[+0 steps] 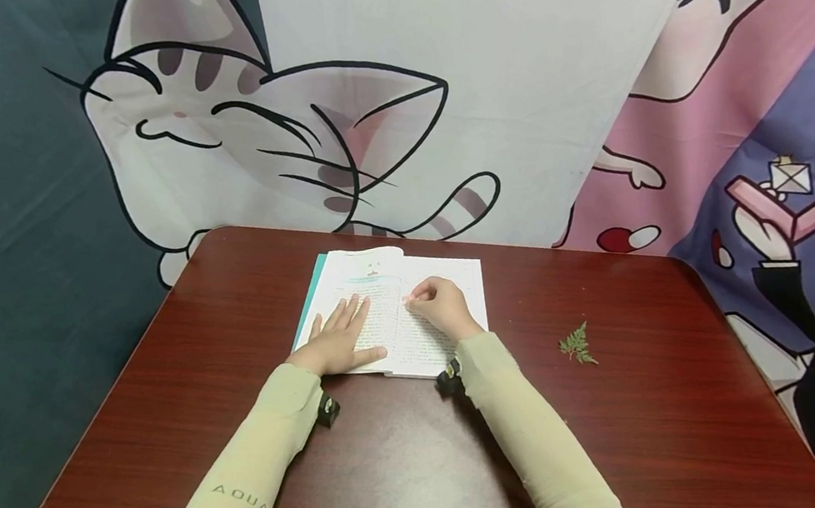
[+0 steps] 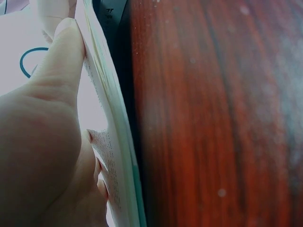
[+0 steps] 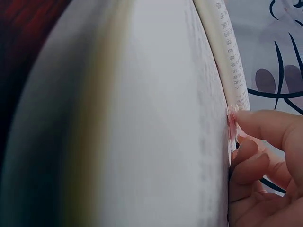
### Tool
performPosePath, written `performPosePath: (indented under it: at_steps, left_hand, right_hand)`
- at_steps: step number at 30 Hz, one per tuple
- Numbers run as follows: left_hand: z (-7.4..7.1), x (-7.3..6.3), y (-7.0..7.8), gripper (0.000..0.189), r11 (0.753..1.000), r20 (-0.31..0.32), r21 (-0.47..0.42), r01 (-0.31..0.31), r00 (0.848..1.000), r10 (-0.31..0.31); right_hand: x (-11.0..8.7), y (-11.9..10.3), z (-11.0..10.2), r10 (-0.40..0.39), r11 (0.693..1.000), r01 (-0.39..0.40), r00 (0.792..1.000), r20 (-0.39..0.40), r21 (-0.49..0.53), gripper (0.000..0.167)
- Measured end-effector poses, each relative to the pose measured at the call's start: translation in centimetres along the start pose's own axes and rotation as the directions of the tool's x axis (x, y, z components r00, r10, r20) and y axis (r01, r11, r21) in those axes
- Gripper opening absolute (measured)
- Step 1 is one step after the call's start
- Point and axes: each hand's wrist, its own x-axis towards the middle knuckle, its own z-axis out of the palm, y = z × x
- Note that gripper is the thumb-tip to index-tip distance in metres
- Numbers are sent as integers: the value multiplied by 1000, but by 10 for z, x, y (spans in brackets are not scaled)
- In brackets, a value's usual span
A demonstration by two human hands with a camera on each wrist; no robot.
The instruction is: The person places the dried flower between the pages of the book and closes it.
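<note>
A backdrop (image 1: 200, 156) printed with a smiling striped cat hangs behind a glossy red-brown desk (image 1: 403, 481), where a person in pale sleeves leans both hands over a book (image 1: 390, 315) lying open near the far edge. The left hand (image 1: 341, 337) rests palm down on the left page, its fingers apart and thumb stretched toward the gutter, a placement that appears to keep the spread flat. The right hand (image 1: 443, 304) works beside the gutter, thumb and forefinger pinched on a small pinkish-red piece (image 3: 232, 120); its exact shape is too small to make out. So fine a hold seems suited to something slight and perhaps fragile. The other right fingers curl inward.

A strip of teal cover (image 1: 310, 297) shows along the book's left edge, and in the right wrist view the pages arch toward the fold. To the right, well apart from the book, a green fern-like leaf (image 1: 576, 344) lies on the desk. Bare wood between the forearms gives room to draw back; room is tighter behind the book, where the desk's rear edge meets the backdrop.
</note>
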Motion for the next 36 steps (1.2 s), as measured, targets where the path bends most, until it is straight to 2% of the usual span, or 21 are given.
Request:
performPosePath:
  at_steps: [10, 15, 22, 32, 36]
  left_hand:
    - [-2, -4, 3, 103, 1000, -3, -22, -7, 1000, 7]
    - [-5, -7, 5, 105, 999, -8, -32, -18, 1000, 18]
    - [1, -2, 0, 104, 1000, -5, -26, -13, 1000, 13]
    - [-6, -5, 7, 102, 1000, 16, 5, 1, 1000, -1]
    - [-4, -3, 6, 102, 1000, 20, 3, 10, 1000, -10]
  right_hand:
    - [-4, 5, -12, -5, 990, 6, 1000, -9, 142, 10]
    - [-10, 4, -22, -16, 988, 25, 998, -56, 154, 10]
    - [-20, 7, -40, -59, 987, 82, 984, -167, 137, 11]
    - [-38, 21, -58, 25, 988, 19, 960, -279, 154, 12]
    - [-41, 30, -62, 68, 988, -22, 952, -300, 151, 15]
